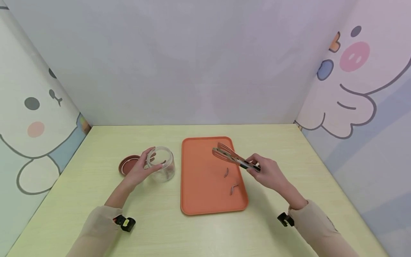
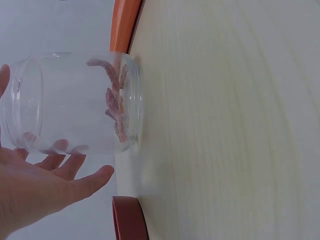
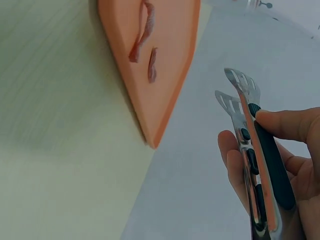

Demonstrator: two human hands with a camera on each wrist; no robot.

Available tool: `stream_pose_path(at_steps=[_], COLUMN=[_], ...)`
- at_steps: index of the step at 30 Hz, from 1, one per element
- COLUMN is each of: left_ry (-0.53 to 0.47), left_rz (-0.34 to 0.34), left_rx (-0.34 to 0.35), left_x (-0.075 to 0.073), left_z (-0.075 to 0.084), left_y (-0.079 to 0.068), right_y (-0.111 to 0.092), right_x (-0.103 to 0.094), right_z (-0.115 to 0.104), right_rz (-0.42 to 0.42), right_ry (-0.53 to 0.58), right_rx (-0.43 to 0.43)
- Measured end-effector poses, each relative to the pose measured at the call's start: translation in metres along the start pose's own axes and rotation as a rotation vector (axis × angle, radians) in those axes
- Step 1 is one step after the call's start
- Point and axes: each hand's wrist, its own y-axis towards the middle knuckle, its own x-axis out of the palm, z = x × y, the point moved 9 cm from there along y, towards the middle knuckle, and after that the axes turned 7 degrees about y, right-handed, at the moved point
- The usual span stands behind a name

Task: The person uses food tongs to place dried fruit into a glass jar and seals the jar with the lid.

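Observation:
My left hand (image 1: 140, 172) holds a clear jar (image 1: 167, 172) by its upper side, thumb and fingers spread around the rim. The jar stands upright on the table without a lid. Several reddish-brown strips, like dried meat, (image 2: 114, 100) lie at its bottom in the left wrist view. In my right hand (image 1: 269, 173) are metal tongs (image 1: 236, 159) with dark grips, pinched between thumb and fingers. Their slotted heads (image 3: 245, 82) stand slightly apart with nothing between them, above the orange tray (image 1: 200, 178). Two more strips (image 3: 145, 32) rest on the tray.
A reddish-brown round lid (image 1: 126, 165) lies on the pale wooden table (image 1: 154, 228), left of the jar and partly behind my left hand. A plain wall (image 1: 199, 71) closes off the back, and cartoon-printed panels (image 1: 340, 89) flank the table.

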Motion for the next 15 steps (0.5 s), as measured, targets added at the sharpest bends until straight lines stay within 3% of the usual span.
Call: stream_pose_path(at_steps=[6, 15], left_ry=[-0.005, -0.004], left_rz=[0.005, 0.004], left_rx=[0.011, 0.014], left_x=[0.0, 0.0], left_z=[0.0, -0.002], left_y=[0.002, 0.004], right_y=[-0.014, -0.031], right_x=[0.0, 0.001], right_z=[0.021, 0.03], right_rz=[-0.054, -0.088], right_ry=[0.005, 0.018], right_rx=[0.065, 0.117])
